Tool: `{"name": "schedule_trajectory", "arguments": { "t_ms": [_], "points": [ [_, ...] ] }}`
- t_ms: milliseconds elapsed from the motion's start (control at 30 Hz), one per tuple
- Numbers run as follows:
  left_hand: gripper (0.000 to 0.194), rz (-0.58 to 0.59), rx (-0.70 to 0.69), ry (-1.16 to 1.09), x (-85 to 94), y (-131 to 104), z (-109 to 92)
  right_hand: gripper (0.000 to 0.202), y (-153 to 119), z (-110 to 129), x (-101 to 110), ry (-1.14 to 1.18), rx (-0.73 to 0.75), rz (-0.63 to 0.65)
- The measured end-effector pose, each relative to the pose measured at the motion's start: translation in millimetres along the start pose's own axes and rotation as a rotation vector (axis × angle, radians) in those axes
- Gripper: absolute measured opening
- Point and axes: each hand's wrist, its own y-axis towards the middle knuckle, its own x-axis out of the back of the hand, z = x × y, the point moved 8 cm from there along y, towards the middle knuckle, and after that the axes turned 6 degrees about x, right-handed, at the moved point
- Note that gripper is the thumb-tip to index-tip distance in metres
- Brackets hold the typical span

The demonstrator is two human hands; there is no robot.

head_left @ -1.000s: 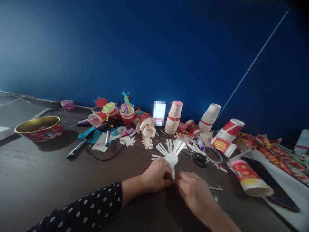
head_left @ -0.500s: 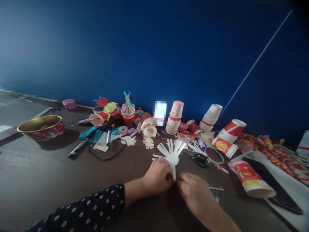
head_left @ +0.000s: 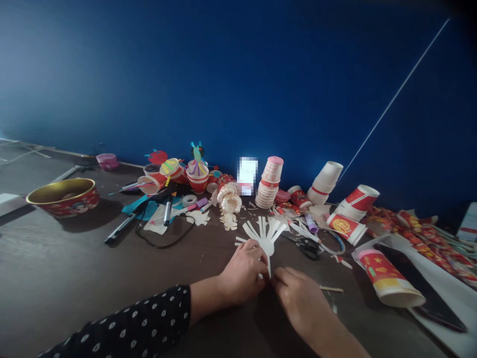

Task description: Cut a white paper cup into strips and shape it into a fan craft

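A white paper cup cut into strips [head_left: 267, 245] lies on the dark table, its strips fanned out around a round base. My left hand [head_left: 244, 272] covers the near left strips, its fingers bent and closed on one strip near the tip. My right hand [head_left: 298, 296] meets it from the right, with thumb and fingers pinched at the near end of the same strip. The fingertips of both hands almost touch, and the strip's end is partly hidden between them. Black-handled scissors [head_left: 308, 247] lie to the right of the cut cup.
Stacked paper cups [head_left: 269, 184] stand along the blue wall. At left sit a red and gold bowl [head_left: 63, 201] and several markers [head_left: 167, 211]. On the right, a red cup [head_left: 389, 278] lies on a black phone-like slab [head_left: 443, 306]. A thin stick [head_left: 331, 289] is beside my right hand.
My left hand has shifted slightly, its fingers now covering more of the round base's lower edge and the near strip. The right hand stays nearly in place.
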Motion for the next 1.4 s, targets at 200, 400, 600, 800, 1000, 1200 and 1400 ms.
{"name": "schedule_trajectory", "arguments": {
  "t_ms": [200,400,600,800,1000,1200,1400],
  "points": [
    [0.012,-0.022,0.005,0.016,-0.1,-1,-2,0.024,0,-2,0,0.005,-0.001,-0.009],
    [0.011,-0.017,0.002,0.078,2.0,-3,-8,0.023,1,-2,-1,-0.008,-0.001,-0.013],
    [0.01,0.02,-0.037,0.177,-1.6,-2,-14,0.021,0,-3,-1,0.015,-0.013,0.052],
    [0.009,0.037,-0.032,0.21,-2.4,1,-15,0.02,-4,-4,2,0.08,-0.032,0.06],
    [0.007,0.057,-0.027,0.232,-2.0,1,-17,0.021,-5,6,3,-0.024,0.006,-0.042],
    [0.011,0.015,0.02,0.112,1.7,-1,-6,0.023,-3,9,5,-0.069,0.034,-0.083],
    [0.012,-0.009,-0.01,0.117,4.4,-2,-4,0.021,-3,8,3,-0.064,0.038,-0.06]
  ]
}}
